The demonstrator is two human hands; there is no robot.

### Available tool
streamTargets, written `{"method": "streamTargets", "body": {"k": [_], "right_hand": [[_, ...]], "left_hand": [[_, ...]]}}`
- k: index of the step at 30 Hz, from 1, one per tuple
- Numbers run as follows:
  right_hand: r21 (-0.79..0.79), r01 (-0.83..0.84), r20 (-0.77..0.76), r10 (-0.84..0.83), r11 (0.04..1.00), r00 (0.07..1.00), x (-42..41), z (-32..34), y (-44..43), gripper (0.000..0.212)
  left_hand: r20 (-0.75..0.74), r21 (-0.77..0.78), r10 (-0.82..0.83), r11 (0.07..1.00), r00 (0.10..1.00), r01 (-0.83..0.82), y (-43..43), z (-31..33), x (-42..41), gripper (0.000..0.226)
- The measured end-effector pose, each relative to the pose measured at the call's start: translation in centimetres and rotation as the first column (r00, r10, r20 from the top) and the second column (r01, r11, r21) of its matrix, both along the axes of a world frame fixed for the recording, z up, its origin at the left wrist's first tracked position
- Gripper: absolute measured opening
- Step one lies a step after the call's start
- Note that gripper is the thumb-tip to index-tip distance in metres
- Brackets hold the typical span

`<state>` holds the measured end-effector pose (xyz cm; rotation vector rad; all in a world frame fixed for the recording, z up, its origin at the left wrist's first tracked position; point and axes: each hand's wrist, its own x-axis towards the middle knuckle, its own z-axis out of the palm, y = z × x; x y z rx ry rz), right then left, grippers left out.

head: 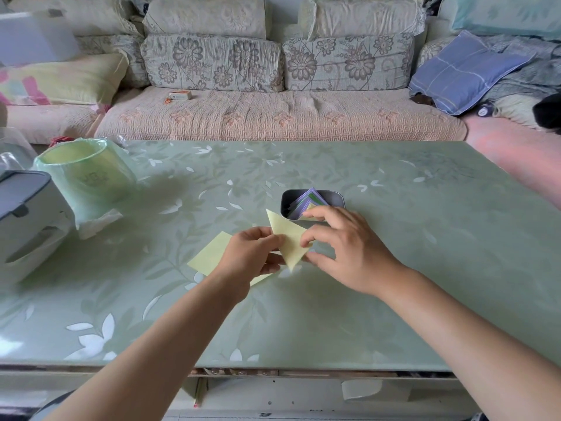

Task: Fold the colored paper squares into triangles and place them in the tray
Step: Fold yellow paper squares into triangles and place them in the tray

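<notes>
- The worktop, covered by a pale green, leaf-patterned sheet, is crossed by both bare forearms, which reach toward the tray.
- A folded yellow triangle is held just in front of the tray, slightly to its left.
- Its left edge is pinched between the thumb and fingers of the left hand.
- Its right corner is pinched by the thumb and forefinger of the right hand. The other fingers are loosely spread over the tray's near edge, which is partly hidden.
- A flat yellow paper square lies left of the tray and nearer, partly covered by the left hand.
- Folded purple, green and yellow triangles are stacked inside the dark tray.
- Well to the left of the tray stand a bin lined with a green bag and a grey-lidded box.
- Behind the tray, beyond the worktop, a floral-cushioned sofa is seen, with a small box on its seat and a blue pillow at the right.
</notes>
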<state>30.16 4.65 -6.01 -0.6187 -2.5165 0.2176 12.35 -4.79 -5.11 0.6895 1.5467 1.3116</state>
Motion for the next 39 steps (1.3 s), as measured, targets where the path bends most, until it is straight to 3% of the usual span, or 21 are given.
{"method": "streamTargets", "body": {"k": [5,8,12,16,21,27,34,39], "right_hand": [[-0.21,0.014,-0.191,-0.055,0.978,0.98,-0.3,0.0,0.1,0.015],[-0.475,0.054,-0.165,-0.149,0.878,0.975,-0.2,0.4,-0.1,0.009],[-0.612,0.061,-0.172,-0.208,0.788,0.963,-0.2,0.5,0.2,0.011],[-0.666,0.045,-0.168,-0.208,0.745,0.963,-0.1,0.8,0.4,0.012],[-0.695,0.032,-0.181,-0.219,0.718,0.959,-0.2,0.7,0.3,0.011],[-0.793,0.036,-0.158,-0.262,0.609,0.952,-0.4,1.0,0.1,0.01],[-0.828,0.045,-0.125,-0.264,0.558,0.956,-0.2,1.2,0.2,0.01],[-0.847,0.074,-0.055,-0.226,0.526,0.972,0.2,1.4,0.7,0.012]], "left_hand": [[0.023,0.014,-0.101,0.995,0.995,0.101,-0.2,0.1,0.5,0.008],[-0.011,0.019,-0.164,0.986,0.986,0.164,-0.2,0.2,0.8,0.015],[-0.033,0.024,-0.236,0.971,0.971,0.237,-0.3,0.3,1.0,0.014],[-0.038,0.056,-0.19,0.98,0.981,0.192,-0.3,0.4,1.1,0.028],[-0.202,0.127,-0.056,0.988,0.978,0.083,-0.2,-0.2,1.6,0.009],[-0.171,0.143,-0.051,0.987,0.984,0.076,-0.3,-0.5,1.8,0.008],[-0.197,0.132,-0.091,0.984,0.976,0.119,-0.3,-0.6,1.6,0.013],[-0.442,0.232,-0.106,0.946,0.891,0.228,-0.2,-0.4,0.0,0.038]]}}
